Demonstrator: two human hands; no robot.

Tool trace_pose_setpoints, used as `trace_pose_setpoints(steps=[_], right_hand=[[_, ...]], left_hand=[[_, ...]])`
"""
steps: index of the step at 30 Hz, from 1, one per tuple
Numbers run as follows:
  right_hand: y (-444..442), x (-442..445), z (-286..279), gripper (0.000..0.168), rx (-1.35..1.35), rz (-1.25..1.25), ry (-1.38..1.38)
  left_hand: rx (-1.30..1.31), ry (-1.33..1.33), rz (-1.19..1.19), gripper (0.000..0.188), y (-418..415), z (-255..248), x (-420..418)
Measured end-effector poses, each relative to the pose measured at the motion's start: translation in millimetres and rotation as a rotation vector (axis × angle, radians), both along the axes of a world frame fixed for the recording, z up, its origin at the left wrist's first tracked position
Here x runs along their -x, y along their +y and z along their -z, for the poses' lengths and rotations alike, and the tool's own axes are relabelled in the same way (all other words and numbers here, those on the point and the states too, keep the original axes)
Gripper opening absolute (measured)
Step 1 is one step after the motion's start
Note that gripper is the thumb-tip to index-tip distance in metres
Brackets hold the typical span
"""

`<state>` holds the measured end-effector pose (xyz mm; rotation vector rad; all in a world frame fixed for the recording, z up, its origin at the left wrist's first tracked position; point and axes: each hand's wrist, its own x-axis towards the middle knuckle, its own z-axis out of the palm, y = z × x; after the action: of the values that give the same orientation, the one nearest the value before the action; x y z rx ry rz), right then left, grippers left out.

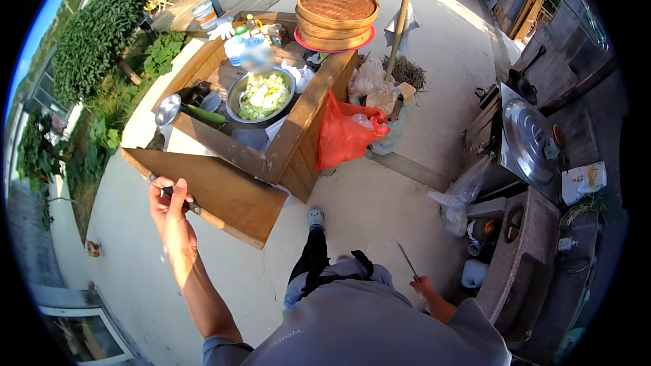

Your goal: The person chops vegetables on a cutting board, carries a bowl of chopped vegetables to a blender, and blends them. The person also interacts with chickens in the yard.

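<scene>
My left hand grips the dark handle on the edge of a wooden board, which is held out in front of the wooden planter-like bench. Low at my right side, my right hand is closed around a thin knife whose blade points away from me. Beyond the board, a steel bowl holds chopped green and pale food. A green cucumber or squash lies beside it, and a metal ladle rests near the bench's left corner. Stacked bamboo steamers stand on the bench's far right corner.
A red plastic bag hangs at the bench's right side. To my right are a stove with a large metal lid, a clear plastic bag and a stone sink. A pole rises beyond the red bag.
</scene>
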<state>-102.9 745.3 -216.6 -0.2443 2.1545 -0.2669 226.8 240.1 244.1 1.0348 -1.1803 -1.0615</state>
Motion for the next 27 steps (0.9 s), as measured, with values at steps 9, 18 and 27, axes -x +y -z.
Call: trace_pose_setpoints(steps=[9,18,27], right_hand=[[-88,75,-38,0.028,-0.082,-0.51,-0.054],[-147,-28,56,0.034,0.057,-1.238,0.13],[-193,-345,28,0.038,-0.065,-1.796,0.092]], left_hand=[[-0.08,0.084,-0.504,0.029,158,141,-233],[-0.522,-0.314,-0.951,0.029,432,235,-342],[-0.755,-0.174,-1.331,0.036,702,233,-496]])
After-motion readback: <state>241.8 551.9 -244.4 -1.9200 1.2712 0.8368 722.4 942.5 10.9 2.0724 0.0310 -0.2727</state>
